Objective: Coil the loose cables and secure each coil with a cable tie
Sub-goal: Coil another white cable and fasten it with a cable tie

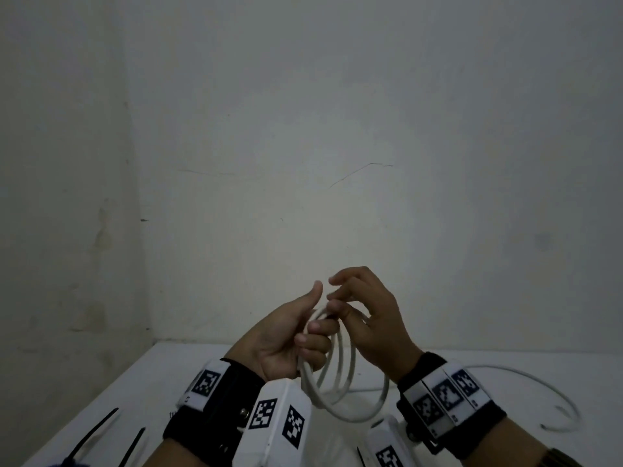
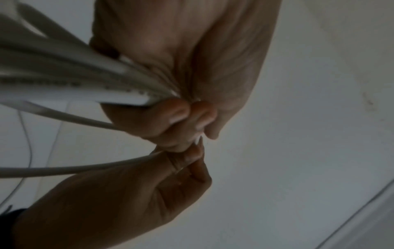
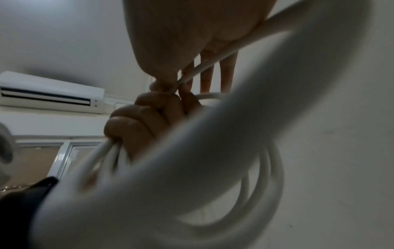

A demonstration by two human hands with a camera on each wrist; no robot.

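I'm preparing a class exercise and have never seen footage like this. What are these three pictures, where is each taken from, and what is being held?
No machine: a person wears one camera on the head and one on each wrist. In the head view, the left hand grips a coil of white cable. The right hand pinches one strand at the coil's top. The cable's loose end trails over the white table, where black cable ties lie. The two blurry close-ups come from the wrists.

Smooth white plastic-sheathed cable [image 1: 347, 375]; matt black plastic ties [image 1: 92, 436], lower left; rough, stained plaster wall [image 1: 303, 129].
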